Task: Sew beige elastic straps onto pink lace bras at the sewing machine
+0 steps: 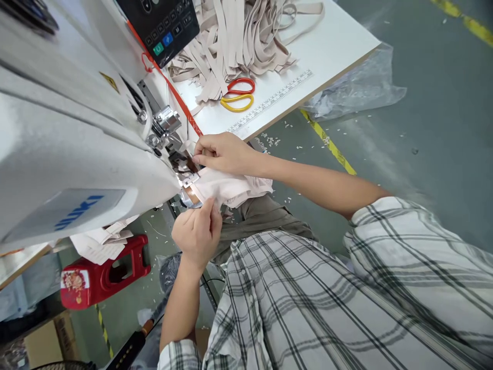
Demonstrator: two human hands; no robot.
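Observation:
A pale pink piece of fabric [231, 186] lies under the presser foot [189, 180] of a white sewing machine [88, 133] and hangs over my lap. My left hand [197, 234] pinches the fabric's near edge between thumb and forefinger, just beside the needle area. On the other side of the foot, my right hand [227, 153] is closed, its fingertips together close to the metal guide. A thin pale strip seems to run by those fingertips, but what they grip is too small to make out. My right wrist passes above the fabric.
On the white table [339, 36] lie a heap of beige fabric strips [246, 36], scissors with red and yellow handles [239, 95] and a printed ruler scale. A control panel [162, 25] stands beside them. A red plastic jug [106, 275] is below left. Scraps litter the floor.

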